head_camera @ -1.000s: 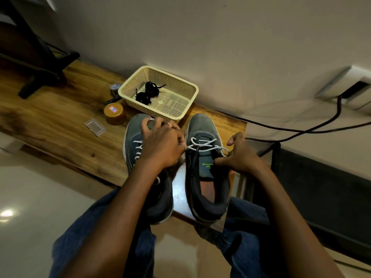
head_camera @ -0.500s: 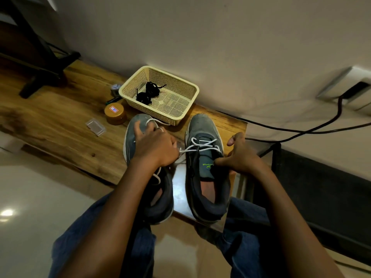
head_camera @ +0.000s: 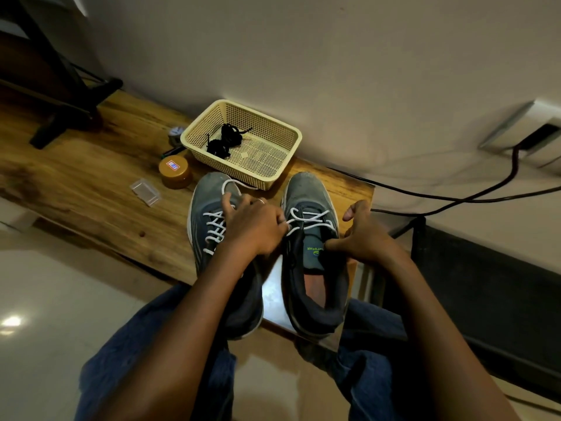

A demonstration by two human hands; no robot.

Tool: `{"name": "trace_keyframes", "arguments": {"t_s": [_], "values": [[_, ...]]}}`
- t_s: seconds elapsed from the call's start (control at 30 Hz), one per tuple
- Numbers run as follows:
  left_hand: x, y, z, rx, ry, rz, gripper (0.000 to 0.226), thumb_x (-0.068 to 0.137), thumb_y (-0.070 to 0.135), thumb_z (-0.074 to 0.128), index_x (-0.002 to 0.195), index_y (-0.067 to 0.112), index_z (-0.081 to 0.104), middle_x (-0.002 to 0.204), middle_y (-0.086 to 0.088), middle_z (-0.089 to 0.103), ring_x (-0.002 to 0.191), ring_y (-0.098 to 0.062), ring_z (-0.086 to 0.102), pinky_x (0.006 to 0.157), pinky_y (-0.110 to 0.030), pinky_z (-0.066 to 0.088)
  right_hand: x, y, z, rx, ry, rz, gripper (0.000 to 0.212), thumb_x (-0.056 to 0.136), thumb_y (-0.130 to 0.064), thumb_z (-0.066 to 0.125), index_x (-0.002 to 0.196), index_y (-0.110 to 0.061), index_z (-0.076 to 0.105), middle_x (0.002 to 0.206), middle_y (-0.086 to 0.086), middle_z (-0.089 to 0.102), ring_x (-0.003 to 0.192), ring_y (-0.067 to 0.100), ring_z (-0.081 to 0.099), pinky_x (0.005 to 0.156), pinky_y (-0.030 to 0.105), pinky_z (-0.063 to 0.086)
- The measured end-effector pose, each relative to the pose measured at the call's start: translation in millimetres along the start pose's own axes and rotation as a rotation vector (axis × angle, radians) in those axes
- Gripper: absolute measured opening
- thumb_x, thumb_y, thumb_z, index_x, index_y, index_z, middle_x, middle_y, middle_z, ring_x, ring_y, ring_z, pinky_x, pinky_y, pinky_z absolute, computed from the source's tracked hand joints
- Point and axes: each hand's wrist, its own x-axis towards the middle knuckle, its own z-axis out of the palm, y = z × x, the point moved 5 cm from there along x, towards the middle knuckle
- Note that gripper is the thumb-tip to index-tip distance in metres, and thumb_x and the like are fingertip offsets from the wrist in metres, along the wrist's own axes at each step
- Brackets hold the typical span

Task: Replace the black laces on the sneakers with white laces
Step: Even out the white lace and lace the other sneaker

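From the head camera, two grey sneakers sit side by side at the near right corner of the wooden table (head_camera: 91, 189), heels hanging over the near edge toward the person. That keeps them close and easy to reach.

The left sneaker (head_camera: 209, 208) already has white laces crossed up it. The right sneaker (head_camera: 306, 192) has its white lace (head_camera: 306, 218) through only the front holes, so this one is probably half done.

The left hand (head_camera: 258, 226) has its fingers curled and pinches that lace, most likely to pull it snug. The right hand (head_camera: 364, 232) grips the shoe's side, thumb up, to hold it steady.

The black laces (head_camera: 224, 141) lie in the yellow basket (head_camera: 291, 138) at the far edge, out of the way.
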Motion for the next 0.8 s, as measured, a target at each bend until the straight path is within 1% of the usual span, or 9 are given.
{"name": "trace_keyframes", "arguments": {"t_s": [0.1,0.17,0.23,0.3,0.43,0.53,0.6,0.73,0.8], "values": [[6,-8,-8,-0.283,0.083,-0.072,0.029,0.094,0.049,0.046,0.079,0.031,0.063,0.096,0.012,0.062,0.127,-0.021,0.041,0.113,-0.05,0.004,0,1,0,-0.01,0.004,0.01,0.058,0.074,-0.015,0.079,0.107,-0.016,0.031,0.104,0.016,0.055,0.085,0.025,0.058,0.07,0.038,0.054],[11,-11,-12,-0.616,0.107,-0.061,0.034,0.087,0.056,0.048,0.068,0.034,0.065,0.083,0.005,0.068,0.11,-0.021,0.056,0.112,-0.052,0.02,1,2,0,-0.021,-0.002,0.017,0.06,0.073,-0.018,0.08,0.107,-0.018,0.031,0.108,0.017,0.055,0.09,0.028,0.06,0.072,0.039,0.055],[9,-7,-19,-0.874,0.131,-0.003,0.032,0.081,0.059,0.049,0.065,0.038,0.068,0.087,0.001,0.072,0.102,-0.02,0.063,0.108,-0.051,0.031,1,2,0,-0.007,-0.012,0.009,0.061,0.071,-0.027,0.082,0.106,-0.018,0.033,0.109,0.015,0.055,0.088,0.027,0.059,0.063,0.033,0.051],[5,1,-25,-1.123,0.109,0.024,0.028,0.093,0.039,0.053,0.074,0.029,0.071,0.096,0.003,0.073,0.105,-0.016,0.063,0.107,-0.044,0.038,1,-2,-2,0.013,0.022,-0.017,0.062,0.071,-0.038,0.081,0.107,-0.018,0.036,0.107,0.01,0.053,0.088,0.022,0.055,0.058,0.027,0.043],[0,15,-40,-1.423,0.036,0.122,0.029,0.101,0.017,0.041,0.091,0.013,0.067,0.11,-0.004,0.07,0.102,-0.01,0.065,0.087,-0.019,0.05,-5,-19,-15,0.177,0.314,-0.163,0.037,0.08,-0.041,0.073,0.098,-0.019,0.049,0.085,-0.003,0.048,0.071,0.007,0.046,0.057,0.024,0.037],[0,18,-44,-1.655,-0.017,0.169,0.029,0.101,0.017,0.037,0.096,0.009,0.065,0.118,-0.011,0.066,0.113,-0.019,0.062,0.101,-0.027,0.046,-16,-39,-19,0.343,0.471,-0.347,0.018,0.09,-0.029,0.063,0.085,-0.013,0.057,0.071,0.001,0.052,0.059,0.001,0.045,0.057,0.018,0.039],[-1,22,-46,-1.776,-0.053,0.189,0.026,0.098,0.017,0.039,0.099,0.007,0.063,0.122,-0.013,0.063,0.115,-0.022,0.061,0.101,-0.027,0.047,-22,-49,-14,0.441,0.41,-0.424,0.022,0.095,-0.025,0.057,0.083,-0.008,0.062,0.072,0.008,0.058,0.064,0.003,0.051,0.061,0.018,0.042],[-2,28,-45,-1.805,-0.105,0.198,0.026,0.098,0.016,0.04,0.111,0.004,0.059,0.131,-0.013,0.058,0.117,-0.02,0.059,0.096,-0.027,0.05,-30,-69,10,0.483,0.056,-0.517,0.022,0.096,-0.025,0.053,0.099,-0.008,0.068,0.093,0.004,0.069,0.086,0.007,0.064,0.073,0.012,0.047],[-4,30,-43,-1.779,-0.111,0.21,0.028,0.098,0.013,0.04,0.117,0.002,0.057,0.133,-0.013,0.056,0.117,-0.019,0.058,0.1,-0.029,0.047,-31,-71,18,0.438,0.023,-0.522,0.02,0.093,-0.019,0.059,0.104,-0.005,0.067,0.098,0.005,0.069,0.089,0.015,0.064,0.074,0.015,0.049]]}}
